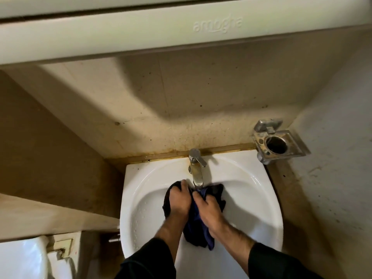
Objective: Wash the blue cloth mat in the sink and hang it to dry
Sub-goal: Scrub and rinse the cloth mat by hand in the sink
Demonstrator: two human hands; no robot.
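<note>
I have both grips on the mat [198, 224], which sits bunched in the sink [259, 200] right under the tap [196, 170]. My left hand [179, 200] curls over the dark fold on its side; my right hand [209, 208] pinches the blue fold just beside it, knuckles nearly touching. The rest of the cloth hangs below the grips toward the near rim.

I take this as the scrub stage, early in the task. I cannot tell whether water runs from the spout above my fingers. To do it well I'd keep the cloth between the grips taut and rub one fold against the other, feeding fresh cloth up from below the hands. I'd keep the bundle low in the bowl, away from the rim, so drips stay inside. The lever above the left grip is within easy reach.
</note>
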